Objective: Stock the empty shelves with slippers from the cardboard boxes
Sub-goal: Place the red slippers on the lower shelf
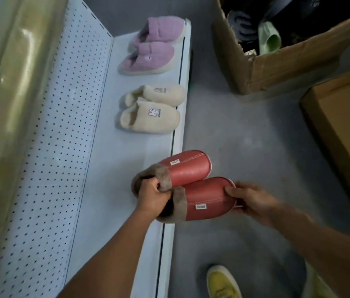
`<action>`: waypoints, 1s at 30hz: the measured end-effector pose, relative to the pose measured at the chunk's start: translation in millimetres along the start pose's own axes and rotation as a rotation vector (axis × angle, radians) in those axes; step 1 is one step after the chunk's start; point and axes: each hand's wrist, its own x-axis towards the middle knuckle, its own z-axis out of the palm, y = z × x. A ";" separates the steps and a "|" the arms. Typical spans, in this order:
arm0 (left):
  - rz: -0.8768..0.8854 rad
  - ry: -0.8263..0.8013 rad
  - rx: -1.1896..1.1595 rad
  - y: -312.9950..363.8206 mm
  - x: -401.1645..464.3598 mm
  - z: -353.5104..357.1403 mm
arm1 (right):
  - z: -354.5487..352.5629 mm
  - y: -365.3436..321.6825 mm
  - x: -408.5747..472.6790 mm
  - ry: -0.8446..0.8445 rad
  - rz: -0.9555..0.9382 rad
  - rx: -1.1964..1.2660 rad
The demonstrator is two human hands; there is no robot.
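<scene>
A long white metal shelf (109, 168) with a dotted back board runs up the left side. At the far end of the shelf sit two fuzzy purple slippers (150, 48), side by side. Closer along the shelf sit two fluffy cream slippers (151, 109) with a small bunny picture on top. They are well apart from the purple pair.

At the front edge of the shelf, nearer than the cream pair, a person holds two red slippers with brown furry lining (191, 186). The red slippers touch each other and stick out past the shelf edge, over the grey floor (245, 134). The left hand (152, 195) has its fingers curled tight around the furry heel ends of both. The right hand (253, 201) grips the toe of the nearer red slipper, thumb on top and fingers under.

Past the shelf on the right stands a big open brown cardboard box (277, 67) on the floor. Inside it is a light green rubber slipper (269, 38) and some dark slippers (243, 24) that are hard to make out. Next to that box is another brown cardboard box (346, 117), and what is inside it cannot be seen.

Near the bottom is a yellow shoe (223, 282) on the floor.
</scene>
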 end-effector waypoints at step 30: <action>-0.050 0.560 -0.331 -70.9 4.5 -17.9 | 97.3 68.3 30.4 0.118 -0.008 -0.058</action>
